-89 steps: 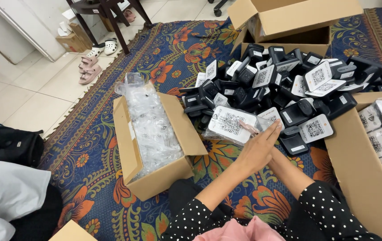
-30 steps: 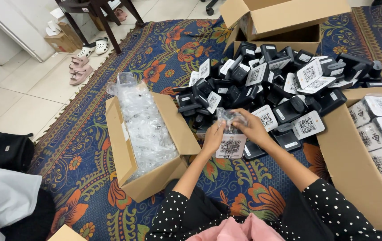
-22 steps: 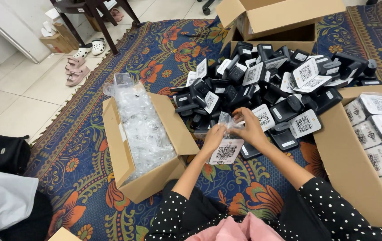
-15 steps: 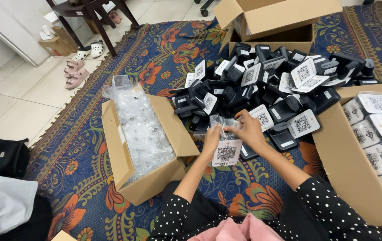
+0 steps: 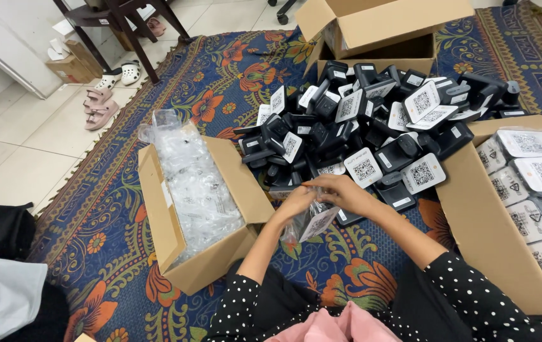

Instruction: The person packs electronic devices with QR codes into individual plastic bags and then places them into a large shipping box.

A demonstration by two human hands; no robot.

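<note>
My left hand (image 5: 295, 204) and my right hand (image 5: 340, 192) meet in front of me and together hold a clear plastic bag (image 5: 309, 221) with a small black device with a white square-code card inside. The bag hangs below my fingers, over the patterned rug. Just beyond my hands lies a big pile of black devices with white code cards (image 5: 372, 120). To the left stands an open cardboard box (image 5: 157, 209) filled with clear plastic bags (image 5: 198, 183).
On the right an open cardboard box (image 5: 473, 228) holds bagged devices (image 5: 537, 183). Another open box (image 5: 378, 28) stands behind the pile. A patterned rug (image 5: 112, 209) covers the floor. Sandals (image 5: 100, 104) and a dark chair's legs (image 5: 138, 31) are far left.
My hands picked a device from the pile, drew it toward me and slipped it into a clear bag; the bag now hangs lower and both hands pinch its top.
</note>
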